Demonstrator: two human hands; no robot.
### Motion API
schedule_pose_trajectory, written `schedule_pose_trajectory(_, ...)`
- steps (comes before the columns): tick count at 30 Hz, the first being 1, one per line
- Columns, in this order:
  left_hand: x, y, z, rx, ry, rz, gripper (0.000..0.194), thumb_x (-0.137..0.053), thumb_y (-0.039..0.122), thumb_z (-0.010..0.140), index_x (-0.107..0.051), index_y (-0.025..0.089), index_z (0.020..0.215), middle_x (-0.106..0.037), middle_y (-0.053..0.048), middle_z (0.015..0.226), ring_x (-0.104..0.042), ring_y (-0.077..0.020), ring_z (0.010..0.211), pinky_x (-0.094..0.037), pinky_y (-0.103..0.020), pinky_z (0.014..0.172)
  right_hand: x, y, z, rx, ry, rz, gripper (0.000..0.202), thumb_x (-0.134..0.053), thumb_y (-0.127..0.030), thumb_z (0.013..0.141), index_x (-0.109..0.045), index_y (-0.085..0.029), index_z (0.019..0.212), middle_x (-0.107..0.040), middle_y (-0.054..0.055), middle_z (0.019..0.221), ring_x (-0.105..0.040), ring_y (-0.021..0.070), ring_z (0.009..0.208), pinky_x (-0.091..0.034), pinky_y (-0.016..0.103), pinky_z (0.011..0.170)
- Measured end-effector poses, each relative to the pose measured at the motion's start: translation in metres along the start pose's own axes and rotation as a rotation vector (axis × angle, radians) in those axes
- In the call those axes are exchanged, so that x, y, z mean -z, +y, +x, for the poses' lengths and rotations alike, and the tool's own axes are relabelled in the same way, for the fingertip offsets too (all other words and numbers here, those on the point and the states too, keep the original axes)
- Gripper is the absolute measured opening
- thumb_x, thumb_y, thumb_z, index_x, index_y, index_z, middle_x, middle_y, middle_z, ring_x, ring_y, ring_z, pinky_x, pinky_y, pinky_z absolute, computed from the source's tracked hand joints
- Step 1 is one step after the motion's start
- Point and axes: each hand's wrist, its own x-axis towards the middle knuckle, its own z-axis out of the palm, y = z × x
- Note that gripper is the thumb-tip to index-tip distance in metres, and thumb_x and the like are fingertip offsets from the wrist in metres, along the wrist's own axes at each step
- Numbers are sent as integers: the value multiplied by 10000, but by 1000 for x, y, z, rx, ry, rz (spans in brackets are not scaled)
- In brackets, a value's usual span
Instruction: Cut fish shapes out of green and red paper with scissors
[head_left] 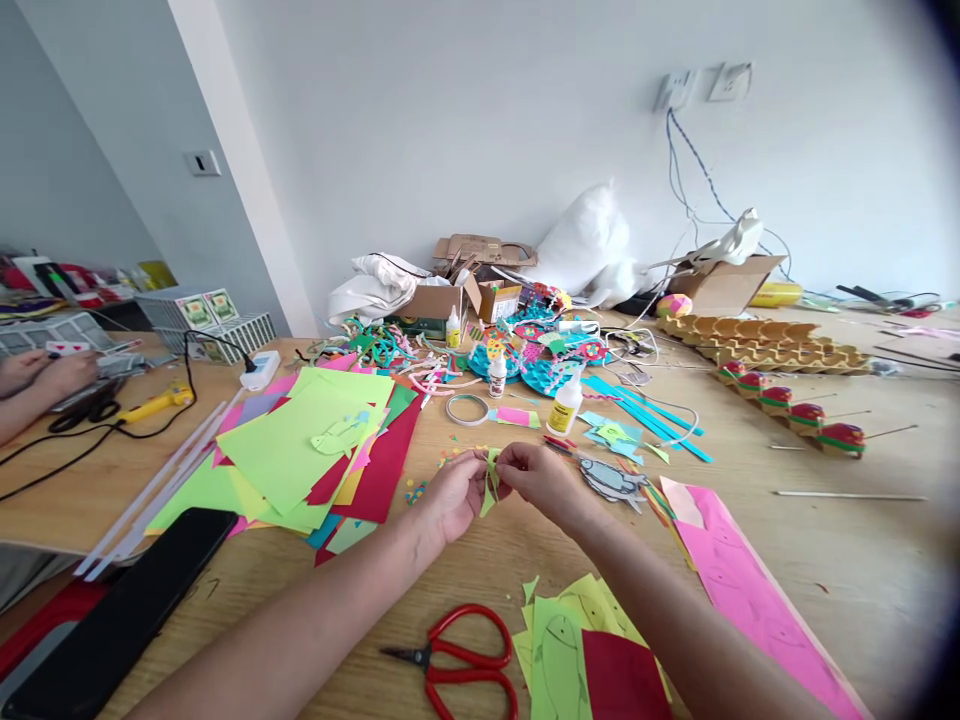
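Observation:
Over the middle of the table, my left hand (459,497) and my right hand (540,478) are close together, both pinching a small green paper piece (490,484). Its full shape is partly hidden by the fingers. Red-handled scissors (469,655) lie on the wood below the hands. To their right is a pile with a green sheet (558,650) bearing a drawn fish and a dark red sheet (626,675). A grey paper fish (611,480) lies just right of my right hand.
Coloured sheets (292,440) are stacked at left beside a black phone-like slab (120,610). Glue bottles (565,402), a tape roll (466,408) and blue strips (649,415) lie beyond my hands. Pink paper (750,590) is at right. Another person's hands (52,375) work at far left.

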Motion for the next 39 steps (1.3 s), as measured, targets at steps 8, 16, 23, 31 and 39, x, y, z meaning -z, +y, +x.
schedule_pose_trajectory(8, -1, -4, 0, -39, 3, -62, 155, -556, -12, 676, -557, 141, 694, -599, 5, 626, -571, -81, 565, -437, -195, 593, -8, 1, 1, 30, 90, -97, 160, -481, -142, 700, -604, -178, 606, -673, 28, 595, -587, 153, 569, -367, 215, 492)
schedule_pose_trajectory(16, 2, -3, 2, -100, 15, -87, 164, -598, -4, 670, -554, 150, 703, -606, 5, 649, -591, -101, 624, -450, -210, 621, -4, 0, -5, 25, 109, -97, 173, -462, -190, 753, -609, -164, 666, -666, 27, 610, -564, 132, 518, -348, 206, 478)
schedule_pose_trajectory(23, -3, -3, 1, -116, 16, -140, 185, -451, 1, 762, -574, 124, 700, -612, -33, 666, -601, -102, 657, -453, -194, 636, -13, -1, -7, 41, 125, -125, 158, -555, -269, 726, -625, -166, 628, -636, 24, 569, -529, 143, 532, -271, 218, 468)
schedule_pose_trajectory(31, -11, -4, -5, -125, 54, -193, 214, -435, 0, 759, -575, 131, 663, -593, -24, 640, -591, -102, 663, -436, -192, 632, -20, 2, -1, 26, 111, -106, 130, -576, -158, 748, -634, -143, 632, -636, 21, 599, -550, 143, 586, -340, 232, 516)
schedule_pose_trajectory(39, -16, -4, -12, -40, 51, -210, 231, -389, 75, 853, -581, 121, 734, -620, -39, 704, -595, -85, 658, -459, -177, 644, -19, 16, 0, -49, -17, 21, 233, -551, -280, 877, -595, -125, 1045, -626, 44, 1030, -626, 184, 835, -533, 338, 697)
